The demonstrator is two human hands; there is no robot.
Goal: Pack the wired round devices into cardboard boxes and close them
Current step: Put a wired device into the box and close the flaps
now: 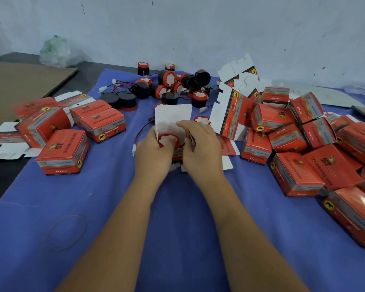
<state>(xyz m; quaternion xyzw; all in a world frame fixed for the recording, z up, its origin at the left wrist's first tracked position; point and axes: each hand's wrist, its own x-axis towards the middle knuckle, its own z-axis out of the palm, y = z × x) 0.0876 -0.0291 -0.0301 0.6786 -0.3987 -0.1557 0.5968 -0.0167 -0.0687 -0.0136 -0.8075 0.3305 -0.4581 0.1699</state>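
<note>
Head view centre: a round device [168,140] sits in an open box [173,121], its white flap upright. Left hand [154,152] grips device and box; right hand [200,150] pinches the box's side. Closed boxes [293,171] pile at right on blue cloth [177,218].

Dim, even, bluish light; soft overall focus, wide-angle stretching at edges.
</note>
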